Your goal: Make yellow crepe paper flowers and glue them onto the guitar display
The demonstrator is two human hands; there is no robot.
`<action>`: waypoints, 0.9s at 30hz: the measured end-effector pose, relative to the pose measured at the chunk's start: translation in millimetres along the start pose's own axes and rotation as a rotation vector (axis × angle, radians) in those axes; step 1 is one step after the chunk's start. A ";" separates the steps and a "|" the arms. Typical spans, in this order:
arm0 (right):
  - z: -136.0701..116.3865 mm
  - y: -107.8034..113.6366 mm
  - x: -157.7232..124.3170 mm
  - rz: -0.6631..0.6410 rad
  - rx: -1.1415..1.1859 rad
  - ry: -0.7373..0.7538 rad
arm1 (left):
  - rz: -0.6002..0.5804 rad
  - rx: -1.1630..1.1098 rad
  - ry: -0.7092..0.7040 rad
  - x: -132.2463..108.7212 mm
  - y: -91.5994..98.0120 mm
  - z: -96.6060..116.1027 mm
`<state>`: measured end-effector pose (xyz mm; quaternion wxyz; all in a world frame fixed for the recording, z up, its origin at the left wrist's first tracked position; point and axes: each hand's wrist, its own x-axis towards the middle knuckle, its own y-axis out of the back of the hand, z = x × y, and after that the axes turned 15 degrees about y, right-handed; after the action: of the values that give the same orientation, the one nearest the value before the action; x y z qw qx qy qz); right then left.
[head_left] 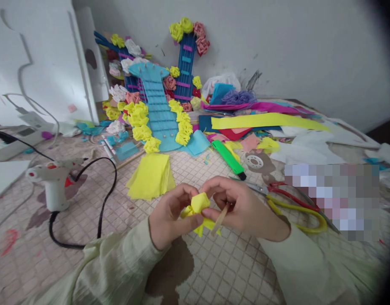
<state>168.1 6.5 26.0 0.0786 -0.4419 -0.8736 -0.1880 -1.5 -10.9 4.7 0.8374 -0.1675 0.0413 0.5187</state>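
Observation:
My left hand (169, 218) and my right hand (246, 207) meet at the centre of the view, both pinched on a small yellow felt flower (198, 207) that is partly rolled up. A thin wooden stick (221, 218) also slants down from my right hand's fingers. A stack of yellow felt squares (152, 176) lies just beyond my hands. Behind it stand blue guitar-shaped boards (158, 110) edged with yellow, pink and white felt roses.
A white glue gun (55, 180) with a black cord (102, 199) stands at the left. A green utility knife (229, 157) and scissors with red and yellow handles (293, 205) lie at the right. Felt strips and scraps (265, 120) cover the back right.

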 end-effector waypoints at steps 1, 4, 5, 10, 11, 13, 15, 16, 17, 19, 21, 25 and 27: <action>-0.3 -0.1 0.2 -0.007 -0.005 0.001 | 0.007 -0.012 0.003 0.3 -0.3 -0.3; -1.0 0.2 0.0 -0.027 -0.036 0.022 | 0.034 -0.015 -0.027 1.0 0.2 -2.0; -0.9 0.1 -0.3 -0.031 -0.046 0.033 | 0.047 -0.005 -0.046 1.1 0.8 -2.9; 1.0 -2.6 -1.4 0.018 -0.085 0.066 | 0.074 0.061 -0.094 1.1 4.0 -8.3; 1.5 -2.8 -1.5 0.024 -0.092 0.058 | 0.069 0.075 -0.093 1.1 4.4 -8.9; 2.3 -2.4 -1.6 0.025 -0.103 0.045 | 0.066 0.105 -0.102 1.3 4.6 -9.2; 3.2 -1.4 -1.7 0.023 -0.116 0.040 | 0.091 0.128 -0.116 2.0 4.3 -8.7; 3.7 -1.1 -1.8 0.025 -0.128 0.041 | 0.112 0.134 -0.117 2.4 4.0 -8.4; 4.5 -0.9 -1.9 0.027 -0.142 0.044 | 0.142 0.138 -0.119 2.9 3.7 -8.1; 6.5 -1.4 -1.9 0.039 -0.180 0.055 | 0.205 0.159 -0.107 3.6 3.4 -8.0; 9.4 -2.8 -1.6 0.060 -0.230 0.075 | 0.259 0.211 -0.083 3.9 3.5 -8.2; 15.1 -5.7 -1.0 0.095 -0.360 0.137 | 0.406 0.406 -0.079 3.7 4.1 -8.6; 17.1 -6.4 -0.9 0.106 -0.411 0.169 | 0.456 0.492 -0.089 3.8 4.2 -8.3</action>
<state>164.1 9.1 8.4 0.0697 -0.4765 -0.7828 -0.3941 -2.6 -8.6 -5.1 0.7161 0.0758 0.1650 0.6739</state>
